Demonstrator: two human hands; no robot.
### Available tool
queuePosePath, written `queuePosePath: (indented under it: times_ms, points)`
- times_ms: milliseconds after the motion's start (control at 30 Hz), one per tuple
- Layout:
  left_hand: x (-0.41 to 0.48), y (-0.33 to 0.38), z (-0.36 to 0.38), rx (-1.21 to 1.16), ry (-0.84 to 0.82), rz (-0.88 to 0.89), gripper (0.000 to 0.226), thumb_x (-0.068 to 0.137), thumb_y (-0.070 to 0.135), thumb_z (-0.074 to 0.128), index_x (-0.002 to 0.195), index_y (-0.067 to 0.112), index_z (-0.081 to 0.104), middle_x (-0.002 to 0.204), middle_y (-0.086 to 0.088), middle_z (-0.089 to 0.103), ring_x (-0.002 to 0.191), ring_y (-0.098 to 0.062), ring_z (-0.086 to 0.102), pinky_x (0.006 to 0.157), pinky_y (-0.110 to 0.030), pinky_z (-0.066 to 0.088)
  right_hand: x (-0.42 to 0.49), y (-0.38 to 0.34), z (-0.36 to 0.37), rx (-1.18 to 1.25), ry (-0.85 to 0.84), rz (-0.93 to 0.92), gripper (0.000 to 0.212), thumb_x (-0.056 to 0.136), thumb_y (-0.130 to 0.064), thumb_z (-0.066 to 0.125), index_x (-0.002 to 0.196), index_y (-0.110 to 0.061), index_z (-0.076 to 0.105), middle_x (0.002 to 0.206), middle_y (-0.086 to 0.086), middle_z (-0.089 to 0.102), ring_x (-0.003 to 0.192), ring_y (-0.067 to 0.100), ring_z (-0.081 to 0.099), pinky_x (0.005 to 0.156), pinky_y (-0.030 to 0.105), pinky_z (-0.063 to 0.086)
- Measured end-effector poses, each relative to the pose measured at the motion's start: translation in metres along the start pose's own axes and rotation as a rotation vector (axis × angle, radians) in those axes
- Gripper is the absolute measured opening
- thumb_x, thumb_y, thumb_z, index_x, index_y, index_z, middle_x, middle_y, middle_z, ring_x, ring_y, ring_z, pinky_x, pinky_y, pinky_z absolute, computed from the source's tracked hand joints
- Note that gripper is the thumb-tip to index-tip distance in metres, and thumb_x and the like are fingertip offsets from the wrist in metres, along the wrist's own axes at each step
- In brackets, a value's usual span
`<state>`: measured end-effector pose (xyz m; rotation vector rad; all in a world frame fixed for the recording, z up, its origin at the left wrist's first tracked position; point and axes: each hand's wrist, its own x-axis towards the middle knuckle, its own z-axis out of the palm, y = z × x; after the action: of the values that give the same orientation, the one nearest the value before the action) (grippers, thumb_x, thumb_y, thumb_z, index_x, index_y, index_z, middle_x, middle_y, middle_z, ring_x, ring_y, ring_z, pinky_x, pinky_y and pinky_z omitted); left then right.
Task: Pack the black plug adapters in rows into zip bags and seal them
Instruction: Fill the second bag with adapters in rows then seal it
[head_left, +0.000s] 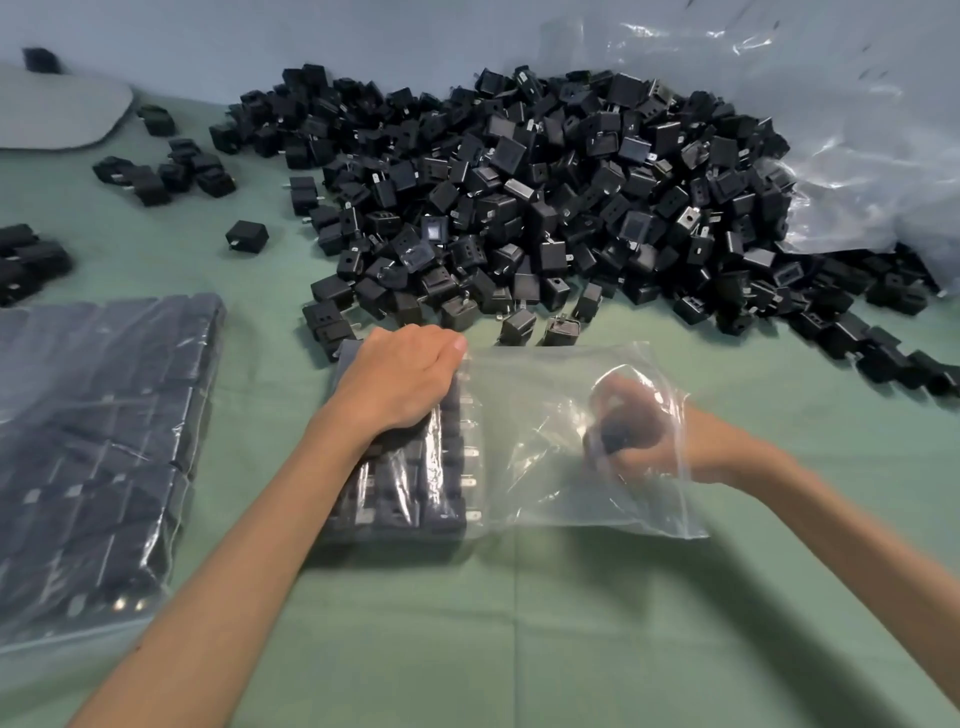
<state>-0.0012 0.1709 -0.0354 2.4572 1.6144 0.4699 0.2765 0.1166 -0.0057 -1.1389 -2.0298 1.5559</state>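
Now, left hand (400, 376) pressing boxy black adapters (448, 470) through glossy zip bag (540, 384), right hand (641, 439) inside, seemingly gripping one adapter (615, 435).

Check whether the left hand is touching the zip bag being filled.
Touching. The head view shows the left hand resting palm-down on the zip bag, pressing its film onto the packed rows of plug adapters.
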Motion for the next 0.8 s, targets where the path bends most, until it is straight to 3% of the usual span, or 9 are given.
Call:
queuePosePath:
  times_ms: [67, 200, 300, 367, 433, 500, 567, 667, 800]
  points:
    - [0.0, 0.0, 0.0, 0.005, -0.003, -0.002, 0.06, 0.098, 0.039, 0.007, 0.104, 0.012, 0.06, 0.102, -0.005, 0.065, 0.093, -0.021, 0.057, 0.083, -0.036, 0.027, 0.008, -0.006, 0.003, -0.065, -0.014, -0.033, 0.029, 0.084, 0.009, 0.061, 0.106, -0.009, 0.053, 0.087, 0.01, 0.068, 0.084, 0.022, 0.067, 0.079, 0.033, 0.056]
    - [0.0, 0.0, 0.001, -0.006, 0.003, -0.003, 0.059, 0.099, 0.039, 0.008, 0.105, 0.011, 0.06, 0.102, -0.006, 0.065, 0.092, -0.022, 0.057, 0.083, -0.035, 0.026, 0.032, -0.024, 0.012, -0.105, -0.052, -0.043, 0.036, 0.084, -0.009, 0.07, 0.117, -0.02, 0.064, 0.093, -0.007, 0.069, 0.09, 0.008, 0.066, 0.079, 0.018, 0.052]
    - [-0.001, 0.0, 0.0, -0.004, 0.0, -0.006, 0.056, 0.101, 0.037, 0.011, 0.105, 0.01, 0.06, 0.103, -0.006, 0.064, 0.093, -0.022, 0.056, 0.084, -0.036, 0.028, 0.047, -0.033, 0.021, 0.013, -0.154, 0.056, 0.039, 0.076, -0.018, 0.074, 0.111, -0.029, 0.059, 0.099, -0.006, 0.072, 0.09, 0.012, 0.068, 0.078, 0.033, 0.058]
    - [-0.001, 0.0, 0.0, -0.001, 0.004, -0.008, 0.055, 0.102, 0.037, 0.011, 0.104, 0.011, 0.06, 0.101, -0.006, 0.064, 0.092, -0.022, 0.056, 0.084, -0.036, 0.028, 0.052, -0.033, 0.027, -0.099, -0.213, 0.048, 0.034, 0.075, -0.011, 0.079, 0.096, -0.028, 0.06, 0.093, -0.003, 0.071, 0.082, 0.009, 0.066, 0.074, 0.035, 0.056]
    - [-0.001, 0.0, 0.001, -0.007, 0.004, -0.008, 0.057, 0.101, 0.038, 0.01, 0.105, 0.011, 0.06, 0.102, -0.006, 0.065, 0.093, -0.022, 0.057, 0.084, -0.036, 0.027, 0.053, -0.03, 0.034, -0.391, -0.209, -0.042, 0.028, 0.076, -0.006, 0.078, 0.089, -0.026, 0.063, 0.078, -0.01, 0.064, 0.071, -0.002, 0.06, 0.062, 0.016, 0.049]
    - [-0.001, 0.0, 0.001, -0.006, -0.008, -0.01, 0.061, 0.098, 0.04, 0.007, 0.106, 0.011, 0.06, 0.105, -0.007, 0.065, 0.096, -0.022, 0.057, 0.084, -0.035, 0.026, 0.053, -0.025, 0.037, -0.5, -0.21, -0.123, 0.017, 0.079, 0.004, 0.07, 0.092, -0.007, 0.066, 0.081, -0.005, 0.062, 0.071, 0.006, 0.062, 0.061, 0.012, 0.046]
    - [0.0, -0.001, 0.001, -0.01, -0.008, -0.013, 0.062, 0.097, 0.04, 0.007, 0.107, 0.011, 0.06, 0.107, -0.007, 0.065, 0.098, -0.023, 0.057, 0.084, -0.034, 0.025, 0.049, -0.024, 0.038, -0.479, -0.287, -0.204, 0.02, 0.08, 0.005, 0.071, 0.098, 0.003, 0.064, 0.092, 0.011, 0.063, 0.076, 0.01, 0.061, 0.066, 0.014, 0.05]
    - [-0.001, -0.001, 0.002, -0.011, -0.005, -0.016, 0.057, 0.1, 0.038, 0.01, 0.107, 0.01, 0.06, 0.107, -0.007, 0.065, 0.098, -0.023, 0.056, 0.082, -0.034, 0.026, 0.043, -0.026, 0.035, -0.404, -0.338, -0.24, 0.026, 0.086, -0.007, 0.068, 0.112, -0.004, 0.067, 0.113, 0.009, 0.06, 0.099, 0.011, 0.059, 0.085, 0.021, 0.05]
    - [0.0, -0.001, 0.002, -0.003, -0.006, -0.02, 0.061, 0.098, 0.04, 0.007, 0.106, 0.01, 0.06, 0.106, -0.009, 0.065, 0.096, -0.024, 0.057, 0.082, -0.034, 0.026, 0.039, -0.025, 0.032, -0.257, -0.212, -0.232, 0.026, 0.089, -0.003, 0.063, 0.114, 0.001, 0.066, 0.11, 0.011, 0.066, 0.099, 0.02, 0.064, 0.087, 0.033, 0.053]
